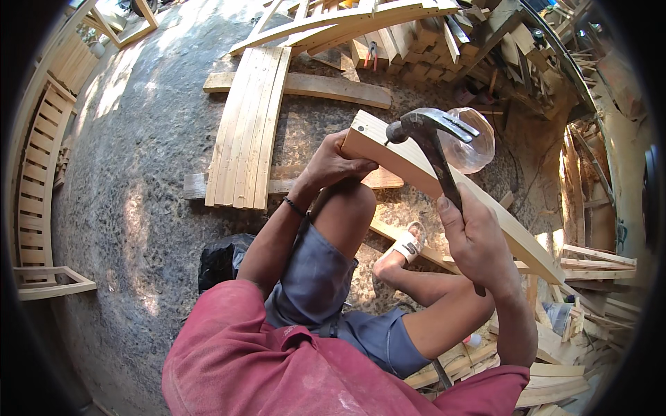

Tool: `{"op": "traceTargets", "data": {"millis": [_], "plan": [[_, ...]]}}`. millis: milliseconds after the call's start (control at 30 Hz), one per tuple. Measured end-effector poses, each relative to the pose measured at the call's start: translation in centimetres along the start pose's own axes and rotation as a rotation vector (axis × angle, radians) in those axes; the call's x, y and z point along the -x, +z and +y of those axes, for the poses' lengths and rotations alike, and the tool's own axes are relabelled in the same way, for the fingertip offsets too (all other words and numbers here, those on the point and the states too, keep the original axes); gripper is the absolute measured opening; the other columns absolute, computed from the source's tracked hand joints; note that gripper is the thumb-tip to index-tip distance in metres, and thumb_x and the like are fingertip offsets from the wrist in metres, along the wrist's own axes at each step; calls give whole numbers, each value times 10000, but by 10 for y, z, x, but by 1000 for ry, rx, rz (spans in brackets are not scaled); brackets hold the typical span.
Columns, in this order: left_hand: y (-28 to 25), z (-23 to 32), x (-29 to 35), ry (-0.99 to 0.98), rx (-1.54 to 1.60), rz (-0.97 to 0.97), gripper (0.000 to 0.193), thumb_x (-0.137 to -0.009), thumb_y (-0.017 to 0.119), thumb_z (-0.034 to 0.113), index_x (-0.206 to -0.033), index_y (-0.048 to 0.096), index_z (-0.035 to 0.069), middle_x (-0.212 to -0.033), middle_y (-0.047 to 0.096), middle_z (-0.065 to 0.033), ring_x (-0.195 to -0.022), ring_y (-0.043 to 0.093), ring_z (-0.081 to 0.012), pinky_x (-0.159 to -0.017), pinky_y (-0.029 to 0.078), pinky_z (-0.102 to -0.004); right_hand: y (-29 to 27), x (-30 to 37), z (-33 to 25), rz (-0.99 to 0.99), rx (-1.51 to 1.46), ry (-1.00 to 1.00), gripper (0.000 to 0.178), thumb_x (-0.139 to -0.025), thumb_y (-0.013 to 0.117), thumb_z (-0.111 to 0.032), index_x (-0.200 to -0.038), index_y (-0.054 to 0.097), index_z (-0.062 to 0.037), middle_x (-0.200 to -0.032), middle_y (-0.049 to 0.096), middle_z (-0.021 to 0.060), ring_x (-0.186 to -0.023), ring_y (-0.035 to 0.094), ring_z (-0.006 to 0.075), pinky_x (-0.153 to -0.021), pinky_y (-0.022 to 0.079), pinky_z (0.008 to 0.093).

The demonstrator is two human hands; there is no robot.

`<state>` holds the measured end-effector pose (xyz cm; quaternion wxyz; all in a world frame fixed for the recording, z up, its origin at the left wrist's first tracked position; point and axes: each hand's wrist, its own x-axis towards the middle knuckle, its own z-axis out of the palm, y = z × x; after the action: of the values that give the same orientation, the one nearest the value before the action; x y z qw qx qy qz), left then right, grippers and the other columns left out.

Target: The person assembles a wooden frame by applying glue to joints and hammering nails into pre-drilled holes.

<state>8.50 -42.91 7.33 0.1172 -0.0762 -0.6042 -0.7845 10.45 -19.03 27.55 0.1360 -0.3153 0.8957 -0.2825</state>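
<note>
My right hand (475,236) is wrapped round the handle of a claw hammer (433,142). The hammer's striking face is close to the near end of a long pale wooden beam (510,225), where a small nail (386,143) seems to stand; whether they touch I cannot tell. A dark round spot marks the beam's end. My left hand (333,165) grips that same end from the left, thumb along its side, above my raised knee. From there the beam slopes away to the lower right. Behind the hammer head shows a clear plastic container (482,156).
Several planks (246,125) lie side by side across wooden supports (336,89) on the stony ground. Curved timber (340,28) and stacked offcuts (416,48) with red-handled pliers (371,55) are at the back. A slatted frame (38,166) stands left; wood scraps (555,385) lie lower right.
</note>
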Motion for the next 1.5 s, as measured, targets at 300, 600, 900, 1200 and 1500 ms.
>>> {"op": "traceTargets", "data": {"millis": [300, 600, 900, 1200, 1500], "plan": [[-4, -8, 3, 66, -50, 33, 392, -779, 830, 95, -1112, 644, 3, -1020, 700, -31, -927, 623, -76, -821, 530, -256, -65, 20, -22, 398, -424, -285, 295, -1029, 486, -292, -991, 546, -6, -648, 465, 26, -456, 428, 137, -443, 389, 301], [4, -6, -2, 34, -1, -2, 338, -799, 799, 51, -1099, 652, 1, -998, 701, -21, -896, 620, -59, -784, 529, -240, -15, 1, 4, 24, 165, -19, 113, -933, 554, -130, -976, 635, -63, -847, 653, 185, -705, 634, 284, -637, 458, 460], [3, -6, -3, 50, 49, -21, 346, -797, 819, 95, -1088, 656, 0, -973, 702, -20, -870, 615, -57, -756, 526, -232, -125, 30, -51, 491, -724, -413, 324, -993, 402, -366, -963, 523, -68, -700, 441, 1, -478, 387, 89, -393, 366, 240], [-2, -10, 1, 91, 49, 9, 354, -797, 812, 72, -1102, 650, -4, -962, 698, -17, -853, 611, -58, -740, 516, -220, -26, -6, -10, 164, 199, -72, 129, -944, 540, -91, -1007, 621, -11, -947, 641, 134, -900, 601, 281, -890, 463, 410], [0, -5, 0, 67, 70, -34, 345, -804, 808, 81, -1098, 650, -8, -978, 695, -25, -879, 612, -59, -751, 517, -219, -50, 5, 17, 228, -208, -673, 293, -1022, 435, -293, -1087, 563, -37, -800, 575, 87, -543, 505, 182, -455, 427, 325]]}}
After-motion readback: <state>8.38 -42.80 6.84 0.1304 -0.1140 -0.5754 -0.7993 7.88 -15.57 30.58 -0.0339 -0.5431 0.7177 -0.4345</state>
